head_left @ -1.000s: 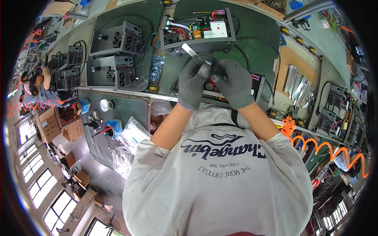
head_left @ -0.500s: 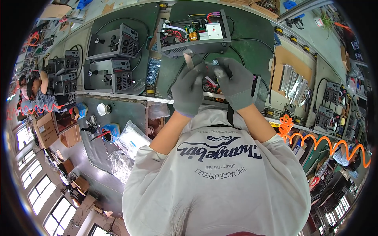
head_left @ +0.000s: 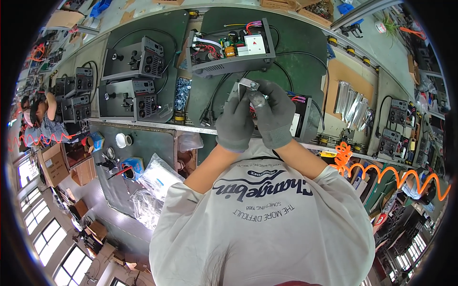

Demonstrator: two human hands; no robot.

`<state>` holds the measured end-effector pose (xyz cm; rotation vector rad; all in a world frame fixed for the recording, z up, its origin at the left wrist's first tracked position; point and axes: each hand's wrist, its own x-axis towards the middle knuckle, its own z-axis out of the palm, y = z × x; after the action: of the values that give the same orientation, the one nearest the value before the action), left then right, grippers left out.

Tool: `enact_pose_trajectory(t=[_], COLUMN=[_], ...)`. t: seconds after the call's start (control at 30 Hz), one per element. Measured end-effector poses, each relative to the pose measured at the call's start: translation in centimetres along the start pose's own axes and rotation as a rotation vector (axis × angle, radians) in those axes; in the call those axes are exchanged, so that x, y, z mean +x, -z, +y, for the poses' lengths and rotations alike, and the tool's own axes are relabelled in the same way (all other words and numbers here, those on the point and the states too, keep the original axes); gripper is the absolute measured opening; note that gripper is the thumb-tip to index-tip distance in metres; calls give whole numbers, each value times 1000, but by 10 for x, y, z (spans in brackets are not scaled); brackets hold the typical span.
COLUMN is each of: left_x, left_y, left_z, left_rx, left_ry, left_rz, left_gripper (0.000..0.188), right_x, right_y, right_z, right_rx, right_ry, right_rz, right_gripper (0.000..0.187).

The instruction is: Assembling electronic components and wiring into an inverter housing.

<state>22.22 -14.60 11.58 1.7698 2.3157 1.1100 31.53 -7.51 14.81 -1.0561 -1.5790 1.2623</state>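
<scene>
My left hand [head_left: 234, 126], in a grey glove, pinches a bent silver metal bracket [head_left: 244, 84] upright over the bench. My right hand [head_left: 276, 114], gloved too, is closed at the bracket's top end, where a small zinc-coloured bolt [head_left: 254, 86] shows by the fingertips; whether the bolt sits in a hole I cannot tell. Beyond my hands stands an open grey power unit [head_left: 232, 67] with its circuit board, coil and wires exposed. A second open unit [head_left: 312, 119] lies beneath my hands, largely covered by them.
Several grey metal housings [head_left: 126, 97] stand on the left, beside a tray of small screws [head_left: 182, 93]. Black cables [head_left: 312, 54] loop across the green mat. To the right lie shiny metal strips [head_left: 352, 105] on cardboard and a coiled orange hose [head_left: 381, 174]. A co-worker [head_left: 47, 112] is at far left.
My hands have come together and slightly nearer to me. The bracket, tilted apart from the bolt before, now meets it at its top end. My right fingers have moved left onto the bracket.
</scene>
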Motion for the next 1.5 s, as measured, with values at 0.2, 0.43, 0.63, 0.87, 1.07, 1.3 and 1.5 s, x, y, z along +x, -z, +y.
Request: enact_pose_trajectory(t=[0.2, 0.43, 0.63, 0.87, 1.07, 1.3, 1.5], left_x=[2, 4, 2, -8, 4, 43, 61], left_y=[-3, -17, -20, -36, -20, -29, -38], left_z=[10, 1, -5, -10, -38, -135, -181], left_rx=[-59, -11, 82, 223, -47, 65, -114], left_ry=[95, 73, 25, -87, -78, 457, 641], left_rz=[-56, -10, -53, -14, -156, 195, -108], left_gripper=[41, 50, 55, 52, 48, 69, 91], right_x=[0, 8, 14, 39, 111, 199, 207], right_y=[-14, -19, -21, -26, -36, -128, -173], right_z=[-1, 4, 1, 2, 11, 101, 98], right_rx=[67, 127, 372, 366, 573, -525, -985], right_ry=[-87, -169, -292, -121, -260, 100, -118], right_rz=[186, 188, 89, 37, -193, -656, -1121], right_gripper=[22, 23, 31, 38, 30, 30, 38])
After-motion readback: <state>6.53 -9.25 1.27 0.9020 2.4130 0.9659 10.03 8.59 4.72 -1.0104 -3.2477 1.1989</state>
